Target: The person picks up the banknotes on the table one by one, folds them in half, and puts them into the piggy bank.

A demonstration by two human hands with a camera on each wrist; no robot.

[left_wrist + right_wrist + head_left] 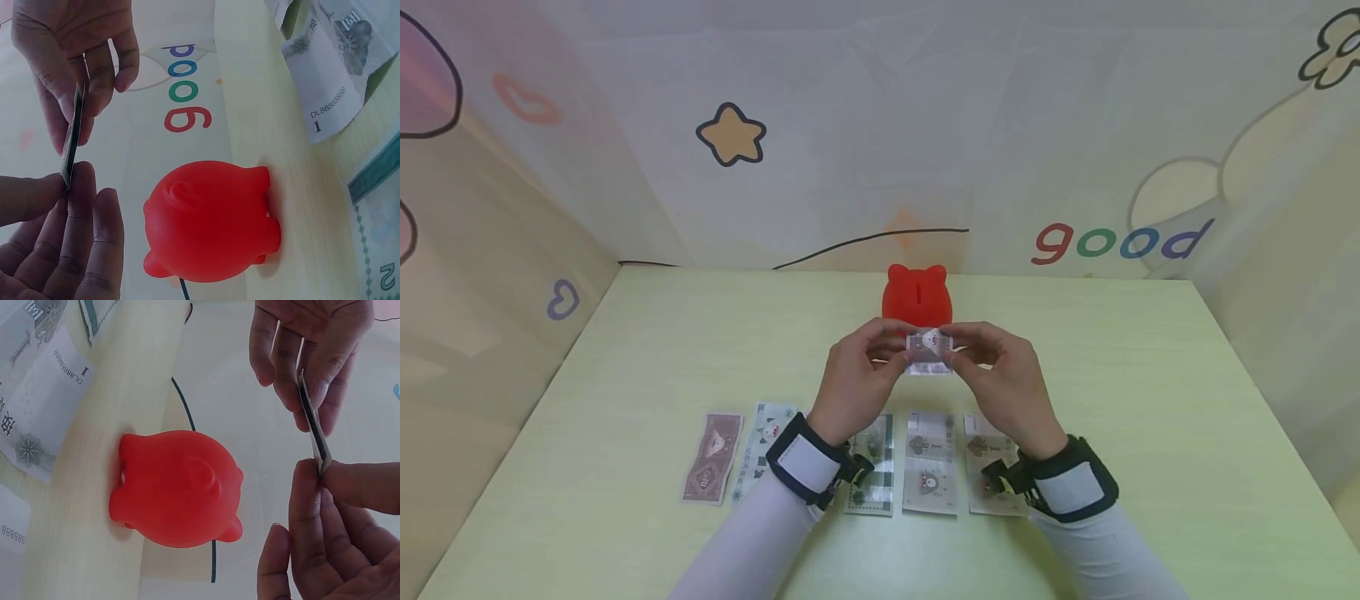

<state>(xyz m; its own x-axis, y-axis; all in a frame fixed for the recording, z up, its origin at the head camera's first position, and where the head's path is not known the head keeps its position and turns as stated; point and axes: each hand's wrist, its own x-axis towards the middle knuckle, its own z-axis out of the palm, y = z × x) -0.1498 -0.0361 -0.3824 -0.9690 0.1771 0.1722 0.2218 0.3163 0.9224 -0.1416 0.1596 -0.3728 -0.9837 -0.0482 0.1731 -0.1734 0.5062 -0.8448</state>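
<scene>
Between both hands is a folded toy banknote (929, 351), purplish with a small white cartoon figure. My left hand (864, 374) pinches its left edge between thumb and fingers, and my right hand (1002, 377) pinches the right edge the same way. In the left wrist view the folded banknote (73, 136) appears edge-on as a thin strip. Just beyond the hands stands a red piggy bank (917, 293) with a slot in its top. In the right wrist view the piggy bank (181, 489) stands on the table, apart from the fingers.
A row of banknotes lies nearer to me: a purple note (713, 458), a pale green note (765, 442), a green note (872, 475) and grey notes (930, 462) under and beside my forearms. A printed cloth backdrop (880, 125) rises behind the table (1150, 400).
</scene>
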